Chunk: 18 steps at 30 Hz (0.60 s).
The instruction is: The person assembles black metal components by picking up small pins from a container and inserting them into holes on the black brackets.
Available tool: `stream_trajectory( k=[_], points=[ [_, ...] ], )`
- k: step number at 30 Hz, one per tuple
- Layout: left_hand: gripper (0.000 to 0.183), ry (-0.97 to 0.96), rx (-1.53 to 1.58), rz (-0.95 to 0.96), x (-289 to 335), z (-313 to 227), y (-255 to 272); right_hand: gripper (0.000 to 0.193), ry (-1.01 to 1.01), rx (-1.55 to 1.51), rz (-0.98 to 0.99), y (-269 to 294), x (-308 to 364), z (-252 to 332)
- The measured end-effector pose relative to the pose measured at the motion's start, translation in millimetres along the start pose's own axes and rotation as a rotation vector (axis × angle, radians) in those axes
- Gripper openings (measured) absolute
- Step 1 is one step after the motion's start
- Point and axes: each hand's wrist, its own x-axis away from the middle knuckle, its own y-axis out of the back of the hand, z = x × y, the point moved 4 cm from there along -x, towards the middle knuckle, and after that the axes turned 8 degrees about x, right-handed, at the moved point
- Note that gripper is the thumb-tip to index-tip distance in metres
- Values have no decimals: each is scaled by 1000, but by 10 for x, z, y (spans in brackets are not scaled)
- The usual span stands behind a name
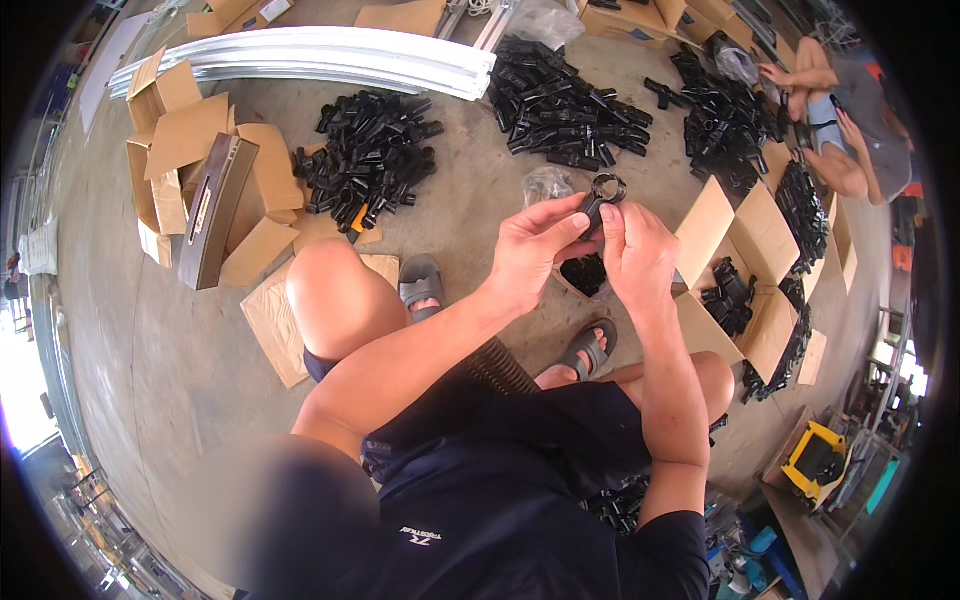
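We see both sets of fingers [585, 222] closed on one black plastic clamp piece [603, 192], left hand [535, 250] and right hand [640, 250] pinching it above the floor [470, 215] — assembly mid-way, we judge. Far piles of black parts [370, 155] look unworked; open cardboard box [745, 275] at right is partly filled.

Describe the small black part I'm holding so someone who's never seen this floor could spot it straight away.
Start from the long bundle of white curved rails at the top of the concrete floor, then come down past the heaps of black plastic connectors to the two hands in the middle. The left hand and right hand pinch one small black ring-ended plastic fitting between them. Unlike the piled pieces, it is lifted off the floor.
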Motion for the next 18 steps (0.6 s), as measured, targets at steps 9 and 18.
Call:
stream_trajectory(
  k=[9, 18],
  points=[
    [28, -24, 26, 0, -36, -17, 1, 13, -82, -220, -31, 22, -22, 72],
    [30, -30, -19, -28, -45, -32, 31, 13, -70, -191, -15, 102, -83, 97]
  ],
)
